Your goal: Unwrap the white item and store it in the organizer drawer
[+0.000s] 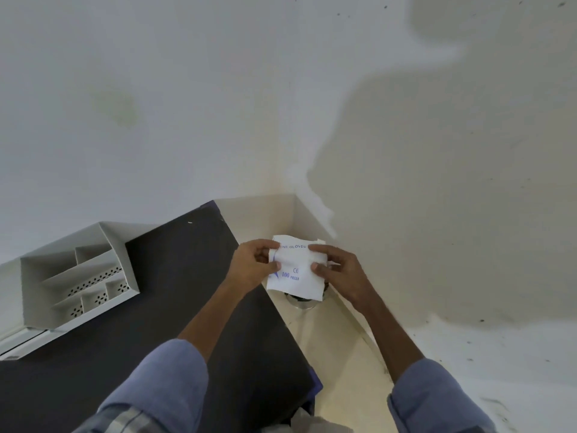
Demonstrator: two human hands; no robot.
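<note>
A white packet [296, 270] printed with blue text, "GLOVES" and "100 pieces", is held up in the air between both hands, right of the dark table. My left hand [254, 264] pinches its left edge and my right hand [338, 270] pinches its upper right edge. The white desk organizer [78, 276] stands on the table at the left, against the wall, with several open compartments on top and a drawer front [25, 340] at its base that looks shut.
The dark table [187, 307] fills the lower left. To its right is pale floor [331, 354] in a wall corner, with a round drain-like fitting [304, 303] partly hidden behind the packet. White walls stand behind and to the right.
</note>
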